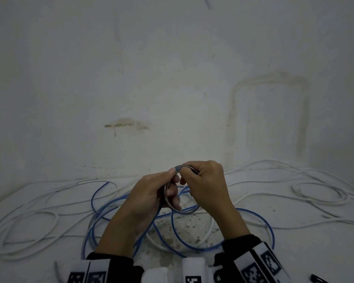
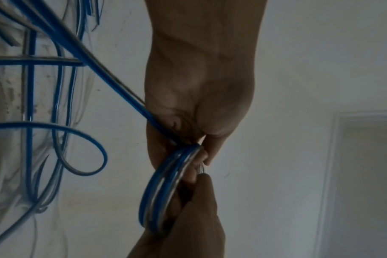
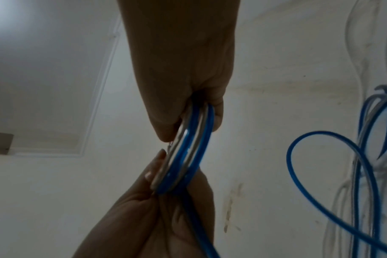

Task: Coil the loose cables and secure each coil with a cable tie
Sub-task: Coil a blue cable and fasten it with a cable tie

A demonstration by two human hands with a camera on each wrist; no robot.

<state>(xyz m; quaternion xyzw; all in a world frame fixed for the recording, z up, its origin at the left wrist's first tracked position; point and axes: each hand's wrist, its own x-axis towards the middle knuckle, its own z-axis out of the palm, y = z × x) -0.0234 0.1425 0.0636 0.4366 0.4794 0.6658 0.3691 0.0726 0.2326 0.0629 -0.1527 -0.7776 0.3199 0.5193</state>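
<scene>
- Head view: my left hand (image 1: 151,198) and my right hand (image 1: 206,186) hold a small coil (image 1: 181,209) of the blue cable (image 1: 262,223) above the floor (image 1: 294,252). The fingers of both hands are curled round the turns of the coil, one hand on each side.
- Head view: most of the blue cable lies in loose loops on the floor beneath my hands. I judge the coiling to be at an early stage, with only a few turns gathered.
- Head view: the white cables (image 1: 319,190) lie spread to both sides, uncoiled. A dark object (image 1: 317,279) at the lower right edge is too small to identify. No cable tie is visible on any cable.
- Left wrist view: my left hand (image 2: 199,87) grips the coil (image 2: 164,188) at one end, and my right hand (image 2: 188,227) grips the opposite end. A run of blue cable (image 2: 95,73) leads from the coil to the loose loops.
- Right wrist view: my right hand (image 3: 179,69) pinches the coil (image 3: 188,148) between thumb and fingers; my left hand (image 3: 155,218) holds the other end.
- Remaining, in my judgement: finish this coil, tie it, then coil and tie the white cables.
</scene>
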